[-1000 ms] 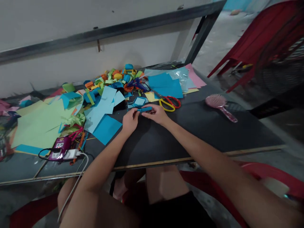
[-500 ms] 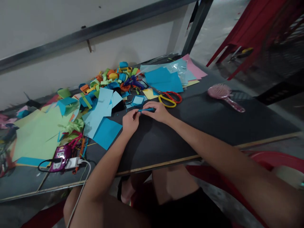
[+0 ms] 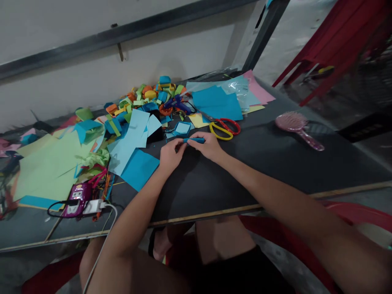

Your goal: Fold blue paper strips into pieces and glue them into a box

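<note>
Between my two hands is a narrow blue paper strip (image 3: 196, 140), held level just over the dark table. My left hand (image 3: 172, 154) pinches its left end between thumb and fingers. At the other end my right hand (image 3: 210, 145) grips the strip, thumb below and fingers along the top. Just beyond my fingers lies a small blue paper box shape (image 3: 182, 128) with a paler top. Scissors (image 3: 225, 128) with red and yellow handles rest right of it. A square blue sheet (image 3: 140, 168) lies left of my left hand, partly under a light blue sheet (image 3: 131, 134).
A pile of small folded paper pieces (image 3: 137, 98) and a blue glue gun (image 3: 177, 103) sit at the back. Further left are green sheets (image 3: 49, 163) and a purple power strip (image 3: 79, 199) with cables. A pink hairbrush (image 3: 298, 126) lies to the right.
The view has shifted slightly. Both hands still hold the blue strip, and its broader side now shows more as my fingers have moved a little along it.
</note>
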{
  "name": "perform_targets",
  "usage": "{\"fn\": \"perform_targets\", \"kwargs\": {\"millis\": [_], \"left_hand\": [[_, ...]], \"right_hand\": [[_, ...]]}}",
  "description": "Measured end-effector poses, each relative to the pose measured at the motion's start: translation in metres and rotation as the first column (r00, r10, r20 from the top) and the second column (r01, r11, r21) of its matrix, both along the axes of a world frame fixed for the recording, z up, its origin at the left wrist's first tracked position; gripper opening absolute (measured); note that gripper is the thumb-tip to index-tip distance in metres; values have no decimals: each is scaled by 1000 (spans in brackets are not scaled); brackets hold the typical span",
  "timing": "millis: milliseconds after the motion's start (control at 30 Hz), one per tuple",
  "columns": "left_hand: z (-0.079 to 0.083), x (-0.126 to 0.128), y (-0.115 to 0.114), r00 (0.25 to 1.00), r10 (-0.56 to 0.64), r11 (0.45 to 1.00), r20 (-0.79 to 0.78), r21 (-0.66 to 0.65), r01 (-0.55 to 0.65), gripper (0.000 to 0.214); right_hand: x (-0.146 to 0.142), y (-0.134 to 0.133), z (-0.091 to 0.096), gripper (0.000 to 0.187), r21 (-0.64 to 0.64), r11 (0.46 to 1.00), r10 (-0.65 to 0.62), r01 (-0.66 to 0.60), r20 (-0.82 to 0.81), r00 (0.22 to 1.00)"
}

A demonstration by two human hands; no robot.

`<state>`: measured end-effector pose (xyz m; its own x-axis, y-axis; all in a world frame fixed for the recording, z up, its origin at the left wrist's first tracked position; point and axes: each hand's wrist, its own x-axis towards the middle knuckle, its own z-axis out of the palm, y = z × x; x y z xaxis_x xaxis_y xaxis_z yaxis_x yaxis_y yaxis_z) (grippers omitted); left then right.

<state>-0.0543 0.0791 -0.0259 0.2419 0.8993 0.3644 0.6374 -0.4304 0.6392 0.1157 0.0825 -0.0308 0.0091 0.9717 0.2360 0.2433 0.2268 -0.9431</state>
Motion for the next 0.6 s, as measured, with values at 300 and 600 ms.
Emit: {"fn": "perform_targets", "kwargs": {"millis": [300,600], "left_hand": [[6,5,-11,994,9,1000,-110,21,-7,39],[15,4,-20,962,78,953,-263,303,5,29]], "right_hand": [[-2,-3,6,28,-10,996,-89,88,-57,994],[-2,-5,7,16,246,965,-104,87,56,993]]}}
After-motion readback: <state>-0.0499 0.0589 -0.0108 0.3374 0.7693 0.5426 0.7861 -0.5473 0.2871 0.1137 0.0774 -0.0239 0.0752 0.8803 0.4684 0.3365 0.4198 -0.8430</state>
